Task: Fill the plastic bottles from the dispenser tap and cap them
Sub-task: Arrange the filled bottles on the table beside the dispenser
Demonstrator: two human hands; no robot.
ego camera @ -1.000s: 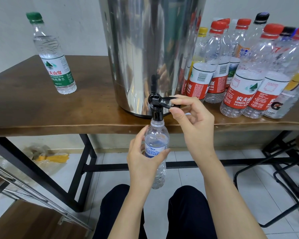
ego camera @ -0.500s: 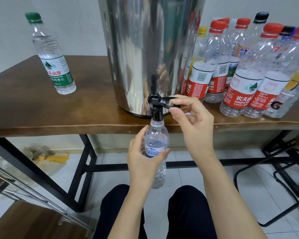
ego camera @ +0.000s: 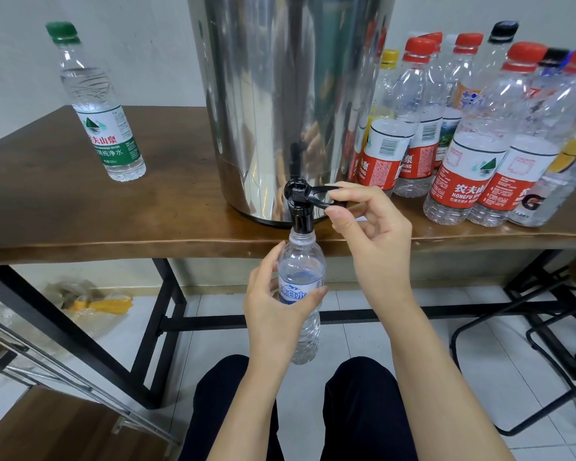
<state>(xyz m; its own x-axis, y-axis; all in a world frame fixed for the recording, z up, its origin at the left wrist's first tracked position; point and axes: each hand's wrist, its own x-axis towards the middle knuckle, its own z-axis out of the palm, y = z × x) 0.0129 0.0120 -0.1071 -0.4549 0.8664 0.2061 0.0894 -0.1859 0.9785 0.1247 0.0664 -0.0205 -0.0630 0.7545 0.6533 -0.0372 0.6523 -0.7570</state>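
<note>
Head view looks down on the filling step. The left hand (ego camera: 273, 307) wraps fingers and thumb round the clear plastic bottle with a blue-and-white label (ego camera: 301, 261). It holds the bottle upright just below the front edge of the brown wooden desk (ego camera: 64, 207), with the open mouth right under the spout of the black plastic tap (ego camera: 299, 211). The right hand (ego camera: 373, 234) pinches the tap's black lever (ego camera: 320, 194) between thumb and forefinger, its other fingers loosely curled. The tap juts from the foot of the tall shiny steel dispenser drum (ego camera: 296, 94).

How high the water stands in the held bottle cannot be told. A green-capped clear bottle (ego camera: 100, 104) stands well apart on the desk's left, and a crowd of mostly red-capped bottles (ego camera: 463, 144) sits right of the drum.

Next, I judge, the lever must be let go before the bottle brims. The bottle should then come down straight, without tipping, and be capped, though no loose cap shows here.
</note>
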